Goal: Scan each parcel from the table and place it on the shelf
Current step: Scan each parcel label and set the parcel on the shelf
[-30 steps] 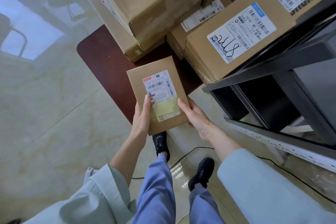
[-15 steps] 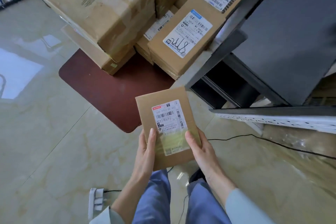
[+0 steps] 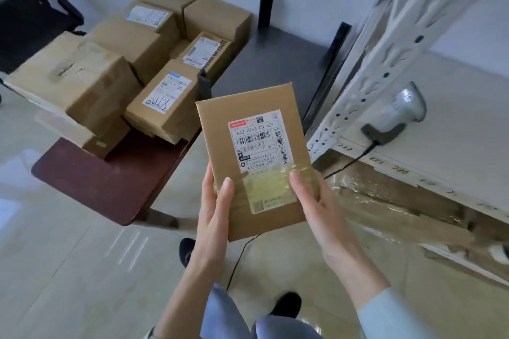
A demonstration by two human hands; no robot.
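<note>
Both hands hold parcel (image 3: 220,129), label seemingly "642 U753-00 o22".

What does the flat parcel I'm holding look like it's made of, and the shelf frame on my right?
The flat parcel looks like matte brown cardboard with a white paper label, glossy yellowed tape across the lower part. The shelf frame appears to be white-painted metal: a slotted, punched upright, though paint hides the base material.
</note>
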